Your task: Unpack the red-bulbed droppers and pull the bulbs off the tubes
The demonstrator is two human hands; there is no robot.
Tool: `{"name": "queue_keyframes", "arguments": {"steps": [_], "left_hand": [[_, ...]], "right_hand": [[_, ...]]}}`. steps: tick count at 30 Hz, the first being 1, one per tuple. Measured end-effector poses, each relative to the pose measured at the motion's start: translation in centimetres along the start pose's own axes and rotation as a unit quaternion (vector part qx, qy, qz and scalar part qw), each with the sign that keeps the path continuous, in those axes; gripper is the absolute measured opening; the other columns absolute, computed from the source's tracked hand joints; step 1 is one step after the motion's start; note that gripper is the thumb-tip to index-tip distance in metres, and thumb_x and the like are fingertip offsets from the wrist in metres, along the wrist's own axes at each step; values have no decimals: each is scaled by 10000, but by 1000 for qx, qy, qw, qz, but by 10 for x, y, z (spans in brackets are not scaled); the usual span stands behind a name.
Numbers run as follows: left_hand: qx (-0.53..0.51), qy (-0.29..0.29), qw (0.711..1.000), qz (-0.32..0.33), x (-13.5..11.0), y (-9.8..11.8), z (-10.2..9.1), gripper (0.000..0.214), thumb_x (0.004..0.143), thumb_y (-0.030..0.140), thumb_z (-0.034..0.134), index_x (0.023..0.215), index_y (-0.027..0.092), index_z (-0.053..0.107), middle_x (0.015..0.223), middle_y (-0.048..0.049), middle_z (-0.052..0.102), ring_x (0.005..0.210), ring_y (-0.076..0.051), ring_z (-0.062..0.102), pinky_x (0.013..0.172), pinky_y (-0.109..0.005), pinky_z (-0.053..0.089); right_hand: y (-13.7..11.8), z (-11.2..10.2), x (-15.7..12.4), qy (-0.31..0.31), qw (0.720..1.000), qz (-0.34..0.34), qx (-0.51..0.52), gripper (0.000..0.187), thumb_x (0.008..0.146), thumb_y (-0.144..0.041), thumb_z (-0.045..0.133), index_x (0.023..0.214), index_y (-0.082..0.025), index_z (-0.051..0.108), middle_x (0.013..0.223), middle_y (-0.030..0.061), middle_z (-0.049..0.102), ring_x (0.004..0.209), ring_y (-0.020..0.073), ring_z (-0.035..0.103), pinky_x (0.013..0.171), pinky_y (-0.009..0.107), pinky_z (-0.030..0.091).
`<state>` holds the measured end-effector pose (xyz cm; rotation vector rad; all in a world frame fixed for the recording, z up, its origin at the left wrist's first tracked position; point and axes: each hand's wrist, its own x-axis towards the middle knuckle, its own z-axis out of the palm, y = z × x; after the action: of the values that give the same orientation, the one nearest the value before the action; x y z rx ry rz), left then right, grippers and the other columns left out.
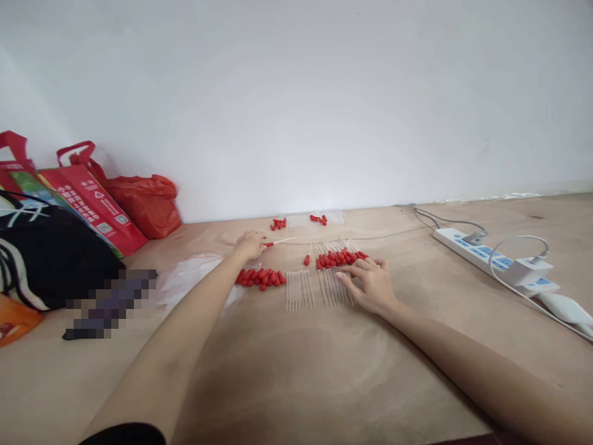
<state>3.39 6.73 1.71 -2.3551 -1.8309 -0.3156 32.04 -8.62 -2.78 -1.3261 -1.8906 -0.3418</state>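
My left hand (251, 245) is closed on a dropper (279, 241), a clear thin tube with a red rubber bulb; its tube points right, raised a little. My right hand (369, 283) lies over the right-hand end of a row of red-bulbed droppers (336, 258), fingers spread and touching or close to the bulbs. One single dropper (306, 259) lies just left of that row. Bare clear tubes (299, 290) lie side by side nearer to me, some partly under my right hand. Loose red bulbs (262, 277) are heaped beside my left forearm.
Clear plastic bags (189, 278) lie under my left forearm. More red bulbs (278, 224) and a clear bag (296, 220) sit by the wall. A white power strip (486, 253) with cables is at right; red bags (88, 204) and a black bag (55, 253) stand at left.
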Motion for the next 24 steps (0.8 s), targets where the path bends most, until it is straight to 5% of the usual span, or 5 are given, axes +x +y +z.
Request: {"name": "queue_keyframes", "arguments": {"steps": [4, 9, 14, 19, 24], "left_hand": [[2, -20, 1000, -10, 18, 8, 13, 126, 670, 302, 584, 730, 201, 627, 885, -62, 643, 865, -219, 564, 719, -293, 426], [2, 43, 999, -14, 10, 22, 0, 120, 760, 211, 479, 797, 167, 584, 927, -106, 623, 927, -266, 538, 761, -370, 387], [-27, 106, 992, 57, -50, 43, -23, 145, 817, 275, 439, 885, 199, 542, 905, -31, 634, 880, -197, 556, 802, -332, 357], [-80, 255, 934, 237, -128, 68, -22, 129, 812, 277, 482, 749, 204, 568, 720, 4, 655, 725, -165, 571, 798, -362, 317], [-129, 272, 909, 289, -152, 91, -10, 109, 801, 237, 503, 713, 198, 555, 649, 24, 643, 660, -135, 554, 776, -345, 327]], "right_hand": [[20, -4, -2, 33, 999, 35, 11, 342, 836, -441, 415, 734, -233, 668, 593, 2, 576, 636, 127, 508, 702, 314, 235], [21, 0, -2, 39, 998, 48, 22, 270, 831, -391, 445, 760, -241, 658, 638, -3, 581, 677, 131, 529, 724, 319, 255], [11, 0, -5, 60, 998, -8, 23, 269, 809, -377, 482, 977, -210, 609, 820, 43, 591, 787, 157, 533, 750, 327, 300], [-15, -4, -8, 9, 991, -134, 15, 441, 779, -454, 508, 1150, -214, 511, 1022, 74, 576, 953, 201, 489, 890, 401, 263], [-34, 4, -11, 3, 981, -191, 22, 313, 811, -406, 492, 1062, -233, 566, 868, 21, 629, 879, 163, 497, 945, 431, 184]]}}
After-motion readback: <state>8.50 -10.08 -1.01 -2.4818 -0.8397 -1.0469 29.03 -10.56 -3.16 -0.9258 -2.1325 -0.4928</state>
